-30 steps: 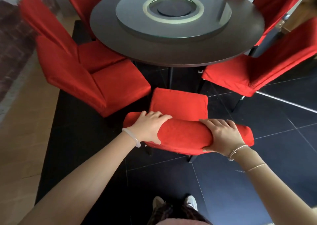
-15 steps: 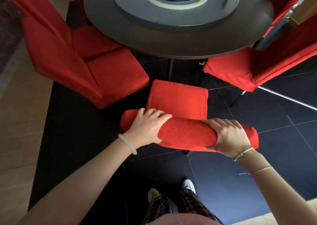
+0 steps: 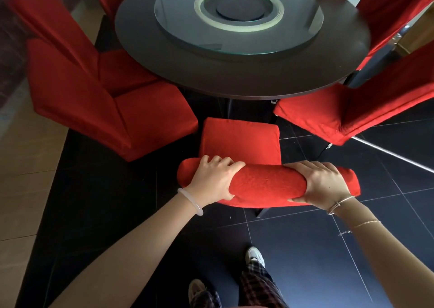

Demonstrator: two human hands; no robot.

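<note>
The left hand (image 3: 212, 178) and the right hand (image 3: 325, 182) hold the red chair (image 3: 242, 141) by its backrest top. A crooked push may bump its seat into the neighbour chair (image 3: 150, 110).

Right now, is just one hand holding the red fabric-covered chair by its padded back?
No, the left hand and the right hand both grip the padded back of the red fabric-covered chair.
</note>
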